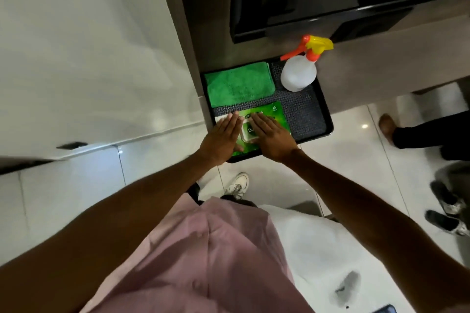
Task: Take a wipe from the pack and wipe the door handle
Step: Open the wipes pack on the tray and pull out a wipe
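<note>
A green wipe pack (276, 113) with a white flip lid (248, 132) lies on the near part of a black tray (309, 114). My left hand (223, 134) rests flat on the pack's left side, fingers straight and together. My right hand (270, 136) lies flat on the pack's right side, partly over the lid. Neither hand grips anything. The lid looks closed. A dark door handle (72, 145) sits on the white door at the left, well away from both hands.
A folded green cloth (239, 84) and a clear spray bottle (298, 73) with an orange-yellow trigger stand at the tray's far end. A dark cabinet rises behind the tray. Other people's feet (447, 206) stand on the glossy white floor at the right.
</note>
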`<move>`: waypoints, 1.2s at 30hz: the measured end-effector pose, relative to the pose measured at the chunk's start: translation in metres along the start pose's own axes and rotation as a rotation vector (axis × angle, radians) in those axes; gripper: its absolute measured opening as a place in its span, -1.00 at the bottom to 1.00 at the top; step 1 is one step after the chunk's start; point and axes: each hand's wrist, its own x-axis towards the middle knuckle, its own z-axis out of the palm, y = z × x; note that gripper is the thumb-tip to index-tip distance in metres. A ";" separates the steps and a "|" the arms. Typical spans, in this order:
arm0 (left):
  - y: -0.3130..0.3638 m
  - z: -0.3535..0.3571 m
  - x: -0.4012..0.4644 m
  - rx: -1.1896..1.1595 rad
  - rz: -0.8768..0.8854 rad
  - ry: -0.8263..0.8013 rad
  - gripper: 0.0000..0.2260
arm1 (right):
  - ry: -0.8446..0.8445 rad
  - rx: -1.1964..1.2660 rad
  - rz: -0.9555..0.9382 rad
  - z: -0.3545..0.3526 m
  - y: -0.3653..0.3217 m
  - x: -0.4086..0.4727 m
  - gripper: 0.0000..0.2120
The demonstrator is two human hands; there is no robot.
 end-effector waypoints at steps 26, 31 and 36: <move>0.007 -0.031 0.009 -0.536 -0.204 -0.190 0.26 | 0.441 0.306 0.375 -0.055 0.012 0.042 -0.77; 0.008 -0.028 0.010 -0.580 -0.209 -0.187 0.27 | 0.242 0.414 0.369 -0.025 0.001 0.003 -0.78; 0.003 -0.024 0.011 -0.582 -0.192 -0.186 0.29 | 0.161 0.419 0.042 -0.016 0.007 -0.007 -0.63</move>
